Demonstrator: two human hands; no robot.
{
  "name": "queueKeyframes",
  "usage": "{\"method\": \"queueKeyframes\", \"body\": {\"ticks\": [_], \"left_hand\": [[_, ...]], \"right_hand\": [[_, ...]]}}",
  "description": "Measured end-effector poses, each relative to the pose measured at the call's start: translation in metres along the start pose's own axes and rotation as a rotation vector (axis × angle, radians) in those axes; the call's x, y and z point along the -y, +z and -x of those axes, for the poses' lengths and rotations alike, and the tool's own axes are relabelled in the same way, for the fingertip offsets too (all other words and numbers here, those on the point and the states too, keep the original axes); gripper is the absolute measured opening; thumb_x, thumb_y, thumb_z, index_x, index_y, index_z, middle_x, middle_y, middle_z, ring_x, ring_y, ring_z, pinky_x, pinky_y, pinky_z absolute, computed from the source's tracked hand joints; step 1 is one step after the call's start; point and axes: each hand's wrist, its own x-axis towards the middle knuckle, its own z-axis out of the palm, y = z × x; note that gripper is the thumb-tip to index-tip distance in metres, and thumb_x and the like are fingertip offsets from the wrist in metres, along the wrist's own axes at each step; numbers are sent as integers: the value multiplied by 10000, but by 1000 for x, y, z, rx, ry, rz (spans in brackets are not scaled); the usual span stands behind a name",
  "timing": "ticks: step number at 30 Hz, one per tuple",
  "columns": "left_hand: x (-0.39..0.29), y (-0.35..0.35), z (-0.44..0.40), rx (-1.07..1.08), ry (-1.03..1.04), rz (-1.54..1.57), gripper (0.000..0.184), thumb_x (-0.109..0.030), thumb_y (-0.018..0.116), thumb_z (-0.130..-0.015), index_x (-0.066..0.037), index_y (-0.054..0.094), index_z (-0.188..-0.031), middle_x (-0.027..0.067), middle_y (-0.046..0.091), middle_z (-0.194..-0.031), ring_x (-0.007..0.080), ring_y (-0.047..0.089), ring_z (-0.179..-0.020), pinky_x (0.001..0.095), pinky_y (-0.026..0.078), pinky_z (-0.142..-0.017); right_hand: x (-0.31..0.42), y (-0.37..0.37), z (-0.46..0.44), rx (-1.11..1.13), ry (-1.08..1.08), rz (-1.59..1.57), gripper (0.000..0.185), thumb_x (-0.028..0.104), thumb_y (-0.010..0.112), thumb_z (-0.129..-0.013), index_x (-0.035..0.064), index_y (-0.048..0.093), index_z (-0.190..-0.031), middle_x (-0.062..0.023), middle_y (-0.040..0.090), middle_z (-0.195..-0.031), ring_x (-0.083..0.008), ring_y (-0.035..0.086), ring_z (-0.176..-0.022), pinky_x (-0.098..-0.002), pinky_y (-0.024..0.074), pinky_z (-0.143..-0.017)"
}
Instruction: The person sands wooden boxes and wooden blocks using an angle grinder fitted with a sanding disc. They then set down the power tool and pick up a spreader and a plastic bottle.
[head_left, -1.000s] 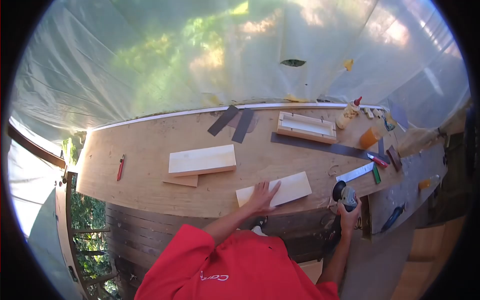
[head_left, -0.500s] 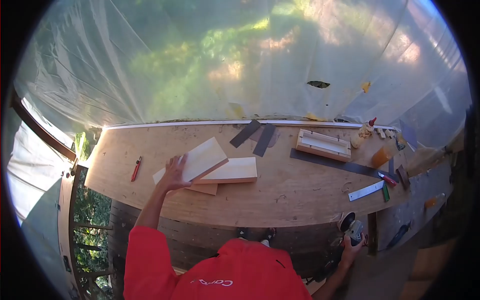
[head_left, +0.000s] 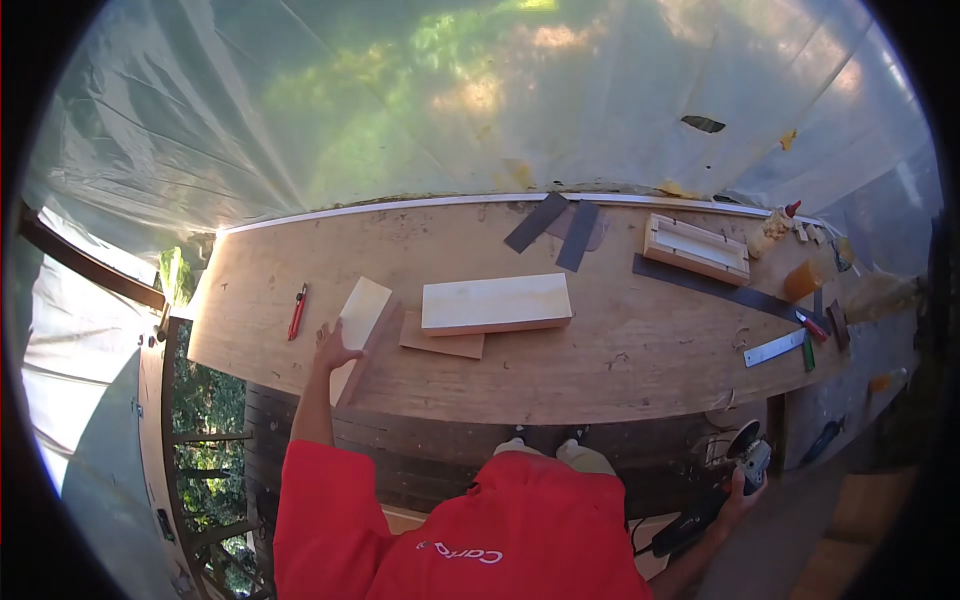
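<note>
My left hand (head_left: 333, 350) is closed on the edge of a pale wooden board (head_left: 362, 310), which stands slanted on the workbench (head_left: 560, 380) at the left. To its right a pale wooden block (head_left: 495, 303) rests partly over a thin wooden piece (head_left: 440, 338). Off the bench's front edge at the right, my right hand (head_left: 742, 495) is wrapped round a power tool with a round disc, an angle grinder (head_left: 752, 460).
A red cutter (head_left: 298, 312) lies left of the board. Dark strips (head_left: 577, 237), an open wooden box (head_left: 697, 250), a glue bottle (head_left: 771, 230), an orange jar (head_left: 803, 280) and a metal square (head_left: 774, 347) lie towards the right. Plastic sheeting (head_left: 400, 100) hangs behind.
My left hand has carried the board from front centre to the left, across the block, and turned it. My right hand still holds the grinder off the bench. The view has shifted.
</note>
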Motion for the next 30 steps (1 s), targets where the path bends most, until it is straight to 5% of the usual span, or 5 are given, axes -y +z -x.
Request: {"method": "queueKeyframes", "body": {"ticks": [7, 12, 17, 23, 30], "left_hand": [[-154, -73, -20, -586, 383, 186, 593, -194, 713, -801, -2, 460, -1302, 259, 396, -1339, 430, 391, -1228, 490, 371, -1026], [-370, -62, 2, -535, 905, 236, 553, -163, 718, -774, -4, 484, -1250, 238, 455, -1294, 416, 431, -1200, 470, 378, -1015], [-582, -16, 34, -309, 1279, 112, 514, -183, 711, -778, 14, 506, -1205, 229, 501, -1270, 383, 485, -1181, 437, 397, -1006], [-717, 59, 30, -188, 1300, -161, 493, -212, 713, -762, -31, 494, -1165, 169, 565, -1139, 341, 537, -1103, 425, 439, -936], [-713, 82, 15, -166, 1190, -143, 173, -24, 594, -737, -57, 578, -906, 128, 607, -934, 334, 573, -943, 442, 468, -768]], "right_hand": [[-24, -9, -19, -114, -55, -65, 690, 319, 735, -788, 14, 427, -1324, -107, 516, -1147, -177, 520, -955, -300, 434, -832], [-3, -5, -28, -205, -16, -207, 675, 209, 764, -746, 12, 432, -1300, -98, 519, -1146, -163, 545, -896, -296, 477, -771], [-6, -32, -56, -190, 141, -244, 699, 280, 749, -758, 7, 427, -1316, -116, 506, -1224, -209, 509, -1072, -329, 405, -937], [-63, -59, -84, -268, 200, -329, 732, 202, 756, -720, 31, 396, -1335, -125, 499, -1232, -217, 516, -1076, -330, 444, -906], [-106, -75, -98, -303, 171, -206, 727, 204, 743, -719, 30, 402, -1337, -138, 475, -1284, -235, 483, -1147, -338, 396, -978]]}}
